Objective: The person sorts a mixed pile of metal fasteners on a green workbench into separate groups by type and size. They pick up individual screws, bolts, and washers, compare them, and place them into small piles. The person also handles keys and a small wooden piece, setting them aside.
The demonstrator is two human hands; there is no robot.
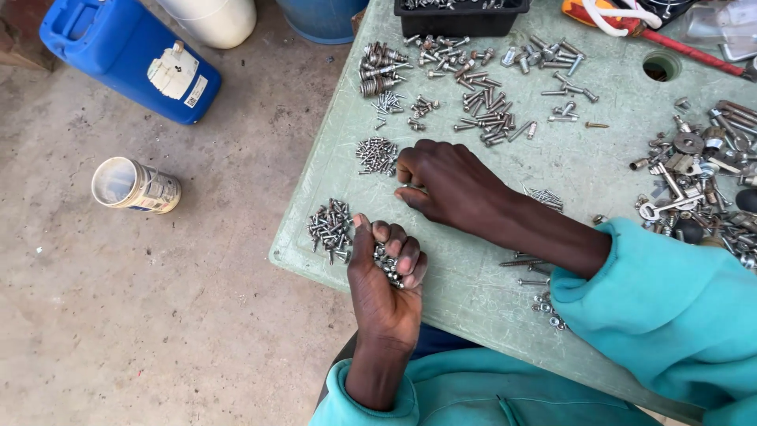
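Your left hand (386, 272) cups small screws (388, 264); hard, light, slippery, so pinch shanks; right hand (445, 183), at twelve o'clock, curls on one screw.

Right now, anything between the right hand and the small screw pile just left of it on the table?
Nothing visible. The right hand rests knuckles-down on the green table, and only bare tabletop separates its fingers from the small screw pile. The left hand, cupping screws, sits nearer the person, off that line.

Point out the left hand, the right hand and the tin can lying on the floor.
left hand (388, 276), head view, on the palm cupping small screws.
right hand (445, 183), head view, on the back of the hand.
tin can (136, 185), head view, on its side wall.
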